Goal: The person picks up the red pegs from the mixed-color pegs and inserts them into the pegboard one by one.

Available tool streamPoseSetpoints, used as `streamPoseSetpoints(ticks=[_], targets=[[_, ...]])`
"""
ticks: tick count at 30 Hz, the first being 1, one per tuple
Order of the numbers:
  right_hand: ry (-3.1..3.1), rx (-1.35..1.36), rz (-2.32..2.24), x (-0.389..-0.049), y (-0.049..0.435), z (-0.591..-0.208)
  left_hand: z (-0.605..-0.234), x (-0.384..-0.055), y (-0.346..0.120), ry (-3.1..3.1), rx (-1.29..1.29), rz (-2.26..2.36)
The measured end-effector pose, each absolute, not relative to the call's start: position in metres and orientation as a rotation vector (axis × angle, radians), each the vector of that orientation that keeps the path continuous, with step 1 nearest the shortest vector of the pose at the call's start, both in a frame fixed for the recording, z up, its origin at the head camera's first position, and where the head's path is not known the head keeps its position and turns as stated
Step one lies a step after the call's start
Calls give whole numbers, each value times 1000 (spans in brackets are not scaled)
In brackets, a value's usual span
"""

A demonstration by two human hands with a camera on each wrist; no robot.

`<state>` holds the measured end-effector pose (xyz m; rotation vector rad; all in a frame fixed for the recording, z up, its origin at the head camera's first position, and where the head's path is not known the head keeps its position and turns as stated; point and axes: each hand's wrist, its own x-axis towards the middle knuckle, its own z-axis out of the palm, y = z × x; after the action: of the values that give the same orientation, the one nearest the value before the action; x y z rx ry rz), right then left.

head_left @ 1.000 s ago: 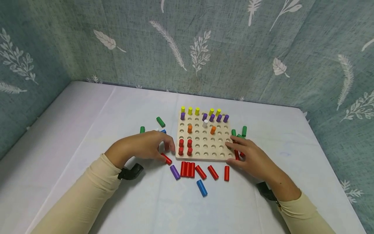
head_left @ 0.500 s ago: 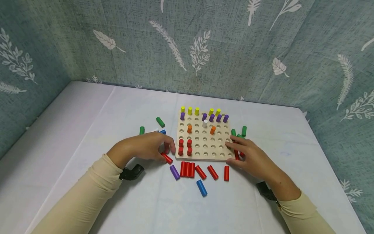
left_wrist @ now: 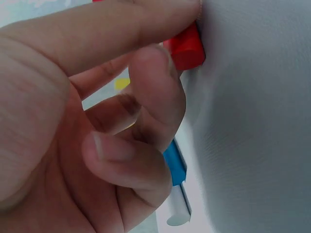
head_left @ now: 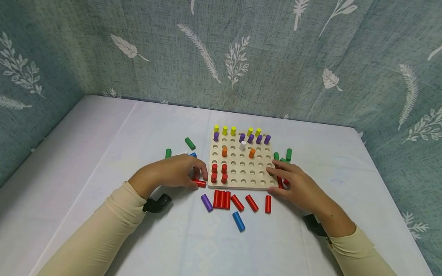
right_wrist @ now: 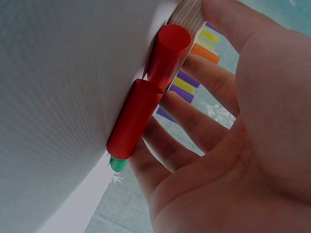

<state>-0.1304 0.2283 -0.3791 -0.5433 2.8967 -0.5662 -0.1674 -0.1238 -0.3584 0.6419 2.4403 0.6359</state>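
At the left front corner of a pale wooden pegboard (head_left: 238,177), my left hand (head_left: 174,170) pinches a red peg (head_left: 201,183) low over the cloth. In the left wrist view, the thumb lies along that red peg (left_wrist: 187,53) and the other fingers curl beneath. My right hand (head_left: 293,184) rests at the board's right front corner, thumb by the near edge and loosely extended fingers on the right side. Under its palm lie red pegs (right_wrist: 135,119). Red pegs (head_left: 224,168) stand in the board's near left holes; yellow, purple, orange and white pegs stand farther back.
Several loose red pegs (head_left: 221,199) lie before the board, with a purple peg (head_left: 206,203) and a blue peg (head_left: 238,221). Green pegs (head_left: 190,143) lie to the left and more green pegs (head_left: 289,154) to the right. A patterned curtain (head_left: 221,57) hangs behind the table.
The red peg at my left fingers has turned from slanted to nearly level, its end pointing toward the board. My left hand has shifted slightly right; my right hand has stayed put.
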Motion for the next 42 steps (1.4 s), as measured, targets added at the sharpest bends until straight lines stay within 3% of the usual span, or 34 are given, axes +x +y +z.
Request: streamPoseSetpoints(ticks=[42], targets=[[2900,-569,-565,-132,230,-380,-342,-168,-117,2770,605,782]])
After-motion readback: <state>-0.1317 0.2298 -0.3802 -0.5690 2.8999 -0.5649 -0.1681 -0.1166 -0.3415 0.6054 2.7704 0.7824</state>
